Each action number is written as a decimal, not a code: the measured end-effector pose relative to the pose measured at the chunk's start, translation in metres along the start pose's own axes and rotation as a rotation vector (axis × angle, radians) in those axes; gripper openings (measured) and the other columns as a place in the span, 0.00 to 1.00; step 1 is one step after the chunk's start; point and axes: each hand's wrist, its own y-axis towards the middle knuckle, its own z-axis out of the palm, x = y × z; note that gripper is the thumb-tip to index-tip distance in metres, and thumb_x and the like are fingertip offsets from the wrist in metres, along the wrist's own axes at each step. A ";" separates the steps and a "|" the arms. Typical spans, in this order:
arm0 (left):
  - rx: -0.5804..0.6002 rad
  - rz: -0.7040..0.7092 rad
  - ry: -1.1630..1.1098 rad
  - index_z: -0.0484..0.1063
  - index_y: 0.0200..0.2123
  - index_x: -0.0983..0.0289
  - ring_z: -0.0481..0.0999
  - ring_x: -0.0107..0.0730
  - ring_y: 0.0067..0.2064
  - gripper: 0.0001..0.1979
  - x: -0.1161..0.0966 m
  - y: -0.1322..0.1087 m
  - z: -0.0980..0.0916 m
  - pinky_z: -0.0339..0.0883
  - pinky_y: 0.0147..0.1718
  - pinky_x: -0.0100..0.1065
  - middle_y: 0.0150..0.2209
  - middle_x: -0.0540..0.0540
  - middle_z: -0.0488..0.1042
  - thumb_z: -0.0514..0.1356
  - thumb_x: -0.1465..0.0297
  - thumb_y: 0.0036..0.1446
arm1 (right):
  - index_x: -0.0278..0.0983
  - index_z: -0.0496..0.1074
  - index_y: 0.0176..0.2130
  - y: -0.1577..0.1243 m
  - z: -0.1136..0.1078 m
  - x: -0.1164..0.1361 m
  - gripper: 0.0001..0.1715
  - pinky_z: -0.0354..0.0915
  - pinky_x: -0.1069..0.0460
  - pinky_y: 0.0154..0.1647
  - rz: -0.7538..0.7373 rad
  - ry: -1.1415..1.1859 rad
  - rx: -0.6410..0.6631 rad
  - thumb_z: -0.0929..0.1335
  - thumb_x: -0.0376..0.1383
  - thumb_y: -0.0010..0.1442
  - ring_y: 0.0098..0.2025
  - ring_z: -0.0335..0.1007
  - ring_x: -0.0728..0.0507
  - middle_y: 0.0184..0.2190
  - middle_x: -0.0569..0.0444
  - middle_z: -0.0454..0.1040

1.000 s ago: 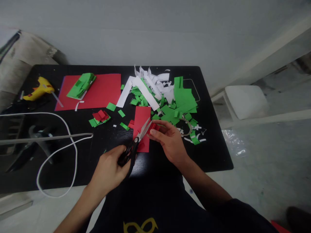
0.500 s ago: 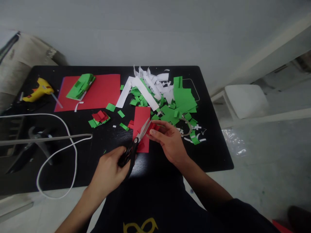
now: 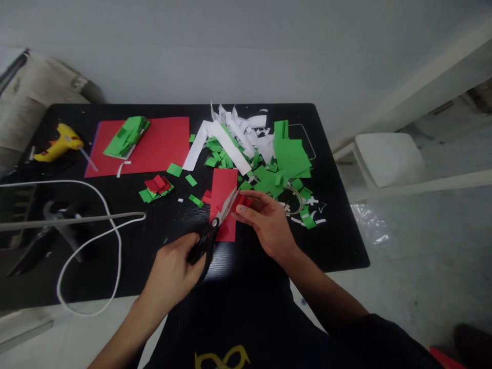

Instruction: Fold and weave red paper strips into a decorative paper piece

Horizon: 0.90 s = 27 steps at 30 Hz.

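My left hand [image 3: 175, 269] is closed around the black handles of a pair of scissors [image 3: 215, 222], whose blades point up and to the right. My right hand [image 3: 267, 220] pinches a small piece of red paper [image 3: 243, 205] between thumb and fingers, right by the blade tips. Whether the blades touch that paper I cannot tell. Beneath the scissors lies a red paper strip [image 3: 224, 179], flat on the black table [image 3: 261, 261]. Small red scraps [image 3: 206, 198] rest at the strip's left edge.
Green paper pieces [image 3: 292, 156] and white paper strips [image 3: 232, 148] are heaped behind my hands. A red sheet [image 3: 165, 148] carries a green paper bundle [image 3: 127, 136]. Leftward are a yellow glue gun [image 3: 61, 143], a white cable [image 3: 119, 256] and a small red-green pile [image 3: 157, 187].
Almost nothing differs. Both hands, the scissors and the red paper stay in nearly the same place; the view has shifted very slightly.
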 end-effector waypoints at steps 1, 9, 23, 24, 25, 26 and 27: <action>-0.004 0.000 0.000 0.63 0.25 0.60 0.67 0.28 0.22 0.14 0.000 0.000 0.000 0.57 0.25 0.30 0.21 0.46 0.66 0.57 0.64 0.63 | 0.44 0.82 0.42 0.000 0.000 0.000 0.19 0.81 0.41 0.54 -0.001 0.003 -0.002 0.82 0.34 0.50 0.43 0.83 0.43 0.39 0.58 0.84; -0.047 -0.055 -0.024 0.65 0.23 0.61 0.66 0.27 0.21 0.19 0.004 0.000 -0.003 0.57 0.24 0.30 0.19 0.46 0.64 0.58 0.59 0.65 | 0.44 0.82 0.42 0.000 -0.001 0.000 0.19 0.81 0.41 0.55 0.015 0.001 -0.002 0.83 0.35 0.49 0.43 0.83 0.44 0.38 0.58 0.83; 0.036 -0.431 0.410 0.74 0.47 0.66 0.83 0.57 0.45 0.23 0.045 0.012 -0.018 0.72 0.41 0.44 0.45 0.67 0.81 0.49 0.54 0.67 | 0.43 0.79 0.50 -0.002 -0.009 -0.002 0.22 0.82 0.46 0.48 0.082 -0.026 0.088 0.79 0.35 0.55 0.43 0.84 0.44 0.42 0.56 0.82; 0.037 -0.440 0.426 0.74 0.48 0.66 0.83 0.58 0.45 0.23 0.046 0.012 -0.017 0.72 0.41 0.44 0.46 0.67 0.81 0.50 0.54 0.67 | 0.43 0.78 0.50 -0.002 -0.009 -0.002 0.21 0.82 0.46 0.47 0.090 -0.018 0.093 0.79 0.35 0.56 0.41 0.85 0.43 0.41 0.56 0.83; 0.038 -0.443 0.439 0.74 0.49 0.66 0.83 0.58 0.45 0.23 0.046 0.012 -0.017 0.72 0.41 0.45 0.47 0.67 0.81 0.50 0.55 0.67 | 0.42 0.78 0.49 -0.001 -0.010 -0.002 0.21 0.82 0.46 0.46 0.096 -0.012 0.098 0.79 0.35 0.56 0.41 0.85 0.43 0.40 0.55 0.83; 0.038 -0.442 0.448 0.74 0.49 0.67 0.83 0.57 0.45 0.22 0.046 0.012 -0.016 0.72 0.41 0.45 0.47 0.67 0.81 0.51 0.55 0.68 | 0.42 0.77 0.48 -0.001 -0.010 -0.002 0.20 0.82 0.46 0.44 0.100 -0.007 0.100 0.79 0.36 0.57 0.40 0.85 0.42 0.40 0.55 0.84; 0.035 -0.439 0.455 0.74 0.50 0.67 0.83 0.57 0.45 0.22 0.046 0.012 -0.016 0.72 0.41 0.45 0.48 0.67 0.81 0.51 0.56 0.68 | 0.42 0.76 0.47 0.000 -0.010 -0.002 0.19 0.82 0.46 0.43 0.102 -0.005 0.101 0.79 0.37 0.57 0.40 0.85 0.41 0.39 0.55 0.84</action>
